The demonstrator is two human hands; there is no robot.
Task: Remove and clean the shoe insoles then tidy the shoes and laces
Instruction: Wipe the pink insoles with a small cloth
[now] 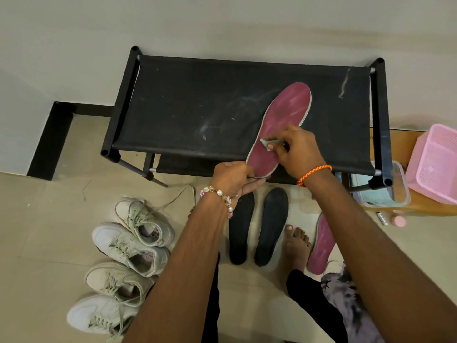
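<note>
Black rack [197, 107]; cloth [269, 142] mostly hidden under right-hand fingers [279, 147].

Bare rack top [188, 107] left of pink insole [284, 120]

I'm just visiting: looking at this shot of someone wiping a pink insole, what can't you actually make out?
All from the head view:
- The cloth: mostly covered by the right hand.
- Heel of the held insole: hidden in the left hand.
- Second pink insole on the floor: partly behind the right forearm.
- Clear box: contents blocked by the rack.
- Pink basket: cut off at the edge.
</note>
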